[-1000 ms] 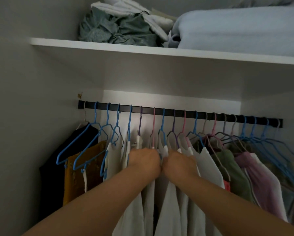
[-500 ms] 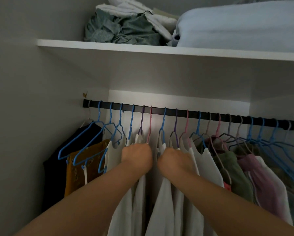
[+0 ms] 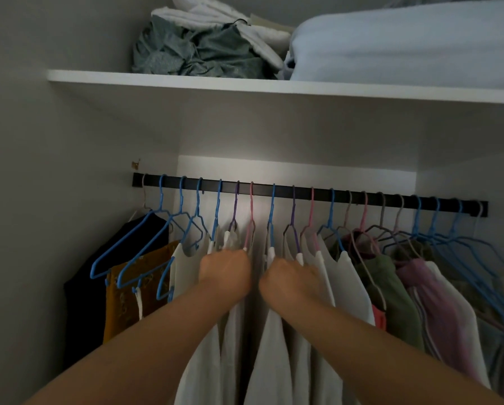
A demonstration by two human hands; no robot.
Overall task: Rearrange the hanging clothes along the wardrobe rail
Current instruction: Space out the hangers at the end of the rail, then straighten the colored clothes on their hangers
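Both hands reach into the row of white garments (image 3: 277, 346) hanging near the middle of the black wardrobe rail (image 3: 318, 193). The left hand (image 3: 226, 273) has its fingers curled into the shoulders of the white pieces on its side, just under a pink hanger (image 3: 250, 217) and a purple hanger (image 3: 235, 211); the right hand (image 3: 291, 277) is likewise curled into the white cloth beside it, below a blue hanger (image 3: 271, 217). The fingertips are buried in fabric, so exactly which piece each hand grips cannot be told. A narrow gap lies between the two hands. Toward the rail's left end hang a black garment (image 3: 98, 273) and a mustard patterned garment (image 3: 134, 293) behind bare blue hangers (image 3: 134, 244). Toward the right end hang a green garment (image 3: 391, 290) and a pink garment (image 3: 446, 302), then more blue hangers. On the white shelf (image 3: 186, 83) above the rail lie a crumpled grey-green cloth (image 3: 198, 51), white folded linens (image 3: 215, 16) and a pale blue blanket (image 3: 405, 45).
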